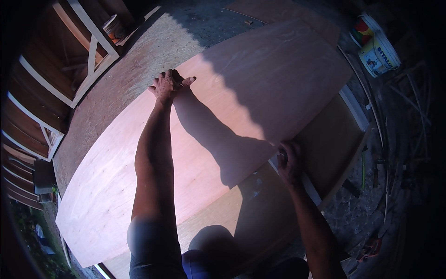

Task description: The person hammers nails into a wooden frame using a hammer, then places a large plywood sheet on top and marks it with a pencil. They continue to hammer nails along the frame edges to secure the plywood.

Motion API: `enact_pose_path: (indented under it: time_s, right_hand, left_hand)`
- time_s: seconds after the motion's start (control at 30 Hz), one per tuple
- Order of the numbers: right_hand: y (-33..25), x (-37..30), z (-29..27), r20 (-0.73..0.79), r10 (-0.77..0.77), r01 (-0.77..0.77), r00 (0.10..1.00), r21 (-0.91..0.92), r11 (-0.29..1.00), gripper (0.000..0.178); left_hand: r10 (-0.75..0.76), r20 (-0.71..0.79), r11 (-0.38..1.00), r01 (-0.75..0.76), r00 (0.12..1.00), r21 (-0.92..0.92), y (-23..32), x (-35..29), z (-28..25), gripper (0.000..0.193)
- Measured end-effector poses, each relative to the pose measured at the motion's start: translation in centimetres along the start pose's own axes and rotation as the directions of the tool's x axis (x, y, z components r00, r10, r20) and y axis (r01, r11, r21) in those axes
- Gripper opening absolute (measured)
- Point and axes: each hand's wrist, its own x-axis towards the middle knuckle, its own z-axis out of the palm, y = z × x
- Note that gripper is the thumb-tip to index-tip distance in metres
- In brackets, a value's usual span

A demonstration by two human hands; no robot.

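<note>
Bracing plywood sheet [111, 186], laid on lower panel [213, 211] and set back from the panel's near edge. Right hand [290, 165] has fingers curled at sheet's near edge; can't tell if clamped on it. Left hand [166, 87] lies on sheet's far edge, fingers spread apart. Risk, my read: uneven push from the two hands skews sheet on panel; hard shadow may mask misalignment. Beyond: buckets [378, 53] off panel's far right corner, pale-edged frames [95, 79] left, possibly limiting swing room.

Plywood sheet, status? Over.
Left hand spread at far edge. Right hand curled at near edge, grip unclear. Plywood sheet partly shaded. Buckets beyond its far right end.
</note>
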Motion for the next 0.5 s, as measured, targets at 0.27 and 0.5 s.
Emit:
enact_pose_path:
  time_s: [0.27, 0.5]
  right_hand:
    - [0.1, 0.2, 0.2, -0.094, 0.004, -0.011, 0.996, -0.073, 0.997, 0.038]
    - [-0.1, 0.3, 0.4, -0.097, -0.014, 0.008, 0.995, -0.065, 0.998, 0.035]
  left_hand:
    - [0.014, 0.026, 0.999, -0.013, 1.0, -0.038, 1.8, -2.3, 0.0, 0.116]
    - [0.022, -0.056, 1.0, -0.022, 0.998, 0.001, 1.6, -4.1, 0.8, 0.105]
